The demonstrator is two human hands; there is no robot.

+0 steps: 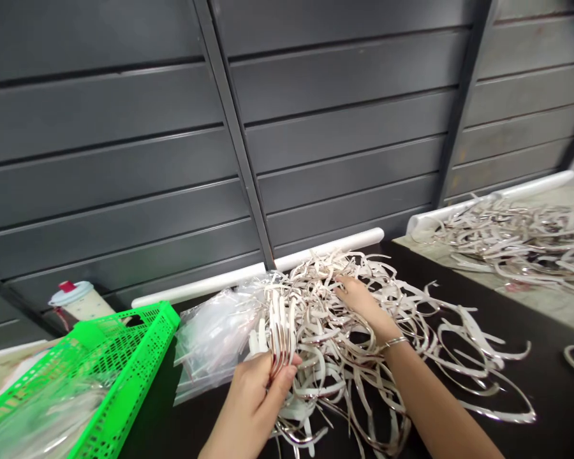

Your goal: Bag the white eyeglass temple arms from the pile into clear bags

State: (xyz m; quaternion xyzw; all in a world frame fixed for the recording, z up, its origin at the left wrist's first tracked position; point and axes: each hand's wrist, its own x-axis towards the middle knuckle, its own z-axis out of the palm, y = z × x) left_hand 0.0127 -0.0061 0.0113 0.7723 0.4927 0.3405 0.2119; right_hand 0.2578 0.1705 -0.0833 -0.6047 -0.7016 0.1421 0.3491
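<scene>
My left hand (263, 392) is closed around the lower ends of a bunch of curved strips (281, 325), shiny silver and white, held upright at the near left side of a tangled pile. My right hand (356, 298) reaches into the far part of the pile (325, 331), its fingers drawn together among the strips; what they pinch is hidden. A bracelet (393, 342) circles the right wrist. The pile of similar curved strips lies on a black tabletop (198, 421). Clear plastic bags (220, 331) lie just left of the held bunch.
At the left is a green perforated crate (129, 389) with plastic-wrapped items, and a light cup with a red-topped lid (74, 293) behind it. Another heap of strips (530, 236) lies far right. White tubes (330, 248) run along the grey panelled wall (354, 108).
</scene>
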